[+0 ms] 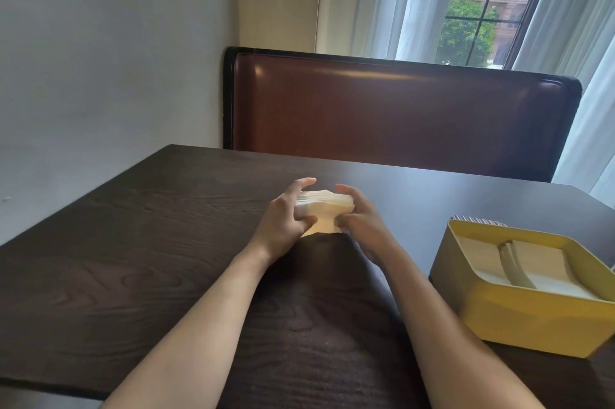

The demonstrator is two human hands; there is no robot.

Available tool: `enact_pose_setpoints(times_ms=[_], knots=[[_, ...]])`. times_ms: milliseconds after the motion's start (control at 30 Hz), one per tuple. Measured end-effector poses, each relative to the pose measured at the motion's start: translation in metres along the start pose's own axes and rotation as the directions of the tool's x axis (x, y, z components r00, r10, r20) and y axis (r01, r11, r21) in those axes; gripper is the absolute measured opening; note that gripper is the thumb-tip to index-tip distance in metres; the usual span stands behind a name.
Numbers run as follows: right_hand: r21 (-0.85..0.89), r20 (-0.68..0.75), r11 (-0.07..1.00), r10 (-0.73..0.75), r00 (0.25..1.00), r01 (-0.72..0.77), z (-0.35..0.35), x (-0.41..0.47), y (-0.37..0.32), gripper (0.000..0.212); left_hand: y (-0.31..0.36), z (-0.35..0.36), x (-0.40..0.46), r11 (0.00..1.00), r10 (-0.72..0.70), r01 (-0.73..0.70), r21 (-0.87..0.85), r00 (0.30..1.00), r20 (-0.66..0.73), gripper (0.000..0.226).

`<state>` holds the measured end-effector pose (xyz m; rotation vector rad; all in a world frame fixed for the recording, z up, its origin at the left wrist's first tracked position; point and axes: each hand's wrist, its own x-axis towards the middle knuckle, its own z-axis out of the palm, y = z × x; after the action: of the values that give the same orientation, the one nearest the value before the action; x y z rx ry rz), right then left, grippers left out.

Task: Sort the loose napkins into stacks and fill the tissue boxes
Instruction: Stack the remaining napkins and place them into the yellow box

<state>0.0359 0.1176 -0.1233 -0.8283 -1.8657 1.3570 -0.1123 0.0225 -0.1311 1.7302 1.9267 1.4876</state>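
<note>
A thick stack of white napkins (324, 208) stands on the dark wooden table (149, 242) near its middle. My left hand (286, 218) grips the stack's left side, fingers curled over the far edge and thumb at the front. My right hand (361, 217) grips its right side the same way. The stack bulges between the two hands. A yellow tissue box (519, 318) sits open at the right of the table, with napkins (529, 267) lying inside it.
A striped lid or object (476, 220) peeks out behind the yellow box. A brown leather bench back (399, 109) stands beyond the table's far edge. A grey wall is at the left, a curtained window at the back right.
</note>
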Motion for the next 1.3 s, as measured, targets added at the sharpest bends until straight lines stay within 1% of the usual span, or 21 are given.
enact_pose_setpoints(times_ms=[67, 133, 200, 300, 367, 433, 500, 600, 667, 767, 867, 933, 1000, 1067, 1100, 1133, 1200, 1233, 1267, 1300], knots=[[-0.013, -0.005, 1.0, -0.004, 1.0, 0.004, 0.0, 0.0, 0.0, 0.065, -0.002, 0.001, 0.002, 1.0, -0.023, 0.023, -0.003, 1.0, 0.003, 0.076], [-0.085, 0.032, 0.996, 0.016, 0.999, -0.013, -0.001, -0.001, 0.0, 0.069, -0.005, 0.001, 0.002, 0.997, -0.079, 0.079, 0.005, 0.996, 0.042, 0.083], [-0.117, 0.062, 0.993, 0.033, 0.998, -0.026, 0.001, -0.001, 0.001, 0.074, -0.008, 0.003, 0.002, 0.994, -0.103, 0.101, 0.029, 0.992, 0.075, 0.085], [-0.135, 0.089, 0.99, 0.04, 0.995, -0.028, 0.004, -0.001, 0.001, 0.078, -0.008, 0.004, 0.003, 0.995, -0.102, 0.102, 0.013, 0.992, 0.073, 0.079], [-0.099, 0.064, 0.994, 0.06, 0.996, -0.054, 0.005, -0.001, 0.0, 0.073, -0.008, 0.003, 0.005, 0.993, -0.115, 0.116, -0.024, 0.992, 0.044, 0.068], [-0.009, 0.045, 0.996, 0.087, 0.995, -0.086, 0.003, -0.002, -0.004, 0.061, -0.009, 0.001, 0.005, 0.982, -0.145, 0.15, -0.116, 0.988, 0.049, 0.057], [0.091, 0.049, 0.991, 0.091, 0.995, -0.096, 0.002, -0.004, -0.009, 0.047, -0.005, -0.003, 0.004, 0.953, -0.163, 0.183, -0.241, 0.981, 0.102, 0.054], [0.214, 0.035, 0.969, 0.117, 0.993, -0.122, 0.0, -0.01, -0.019, 0.036, 0.007, -0.008, 0.003, 0.859, -0.192, 0.25, -0.447, 0.966, 0.173, 0.056], [0.284, 0.024, 0.949, 0.135, 0.991, -0.136, -0.001, -0.015, -0.028, 0.03, 0.018, -0.01, 0.003, 0.793, -0.198, 0.274, -0.545, 0.961, 0.195, 0.059], [0.311, 0.004, 0.943, 0.123, 0.992, -0.118, -0.004, -0.028, -0.043, 0.024, 0.038, -0.008, -0.001, 0.752, -0.217, 0.279, -0.597, 0.96, 0.175, 0.052], [0.283, -0.008, 0.95, 0.141, 0.99, -0.133, -0.007, -0.044, -0.055, 0.029, 0.058, -0.003, -0.007, 0.709, -0.25, 0.272, -0.651, 0.96, 0.128, 0.051], [0.295, -0.024, 0.945, 0.158, 0.987, -0.144, -0.011, -0.055, -0.064, 0.028, 0.073, -0.002, -0.011, 0.684, -0.267, 0.243, -0.688, 0.961, 0.074, 0.04], [0.301, -0.062, 0.944, 0.157, 0.986, -0.132, -0.018, -0.065, -0.074, 0.022, 0.086, -0.003, -0.014, 0.7, -0.273, 0.224, -0.679, 0.961, 0.036, 0.027], [0.31, -0.125, 0.948, 0.116, 0.985, -0.072, -0.028, -0.072, -0.085, 0.015, 0.097, -0.006, -0.018, 0.732, -0.265, 0.211, -0.648, 0.964, 0.015, 0.036], [0.321, -0.166, 0.947, 0.093, 0.982, -0.035, -0.034, -0.075, -0.09, 0.013, 0.104, -0.007, -0.02, 0.735, -0.255, 0.215, -0.643, 0.966, 0.031, 0.042], [0.336, -0.215, 0.942, 0.077, 0.973, 0.0, -0.039, -0.078, -0.095, 0.014, 0.11, -0.009, -0.021, 0.729, -0.238, 0.231, -0.644, 0.968, 0.078, 0.047], [0.362, -0.308, 0.932, 0.089, 0.947, 0.03, -0.049, -0.082, -0.103, 0.024, 0.124, -0.008, -0.023, 0.711, -0.218, 0.321, -0.626, 0.947, 0.237, 0.052], [0.367, -0.343, 0.93, 0.104, 0.933, 0.031, -0.054, -0.084, -0.106, 0.026, 0.134, -0.007, -0.024, 0.707, -0.216, 0.365, -0.606, 0.927, 0.306, 0.047], [0.369, -0.362, 0.929, 0.115, 0.925, 0.029, -0.058, -0.087, -0.109, 0.025, 0.144, -0.004, -0.025, 0.706, -0.22, 0.395, -0.588, 0.911, 0.348, 0.038], [0.372, -0.364, 0.928, 0.126, 0.923, 0.019, -0.061, -0.089, -0.111, 0.024, 0.154, -0.001, -0.026, 0.709, -0.231, 0.412, -0.573, 0.902, 0.364, 0.029]])
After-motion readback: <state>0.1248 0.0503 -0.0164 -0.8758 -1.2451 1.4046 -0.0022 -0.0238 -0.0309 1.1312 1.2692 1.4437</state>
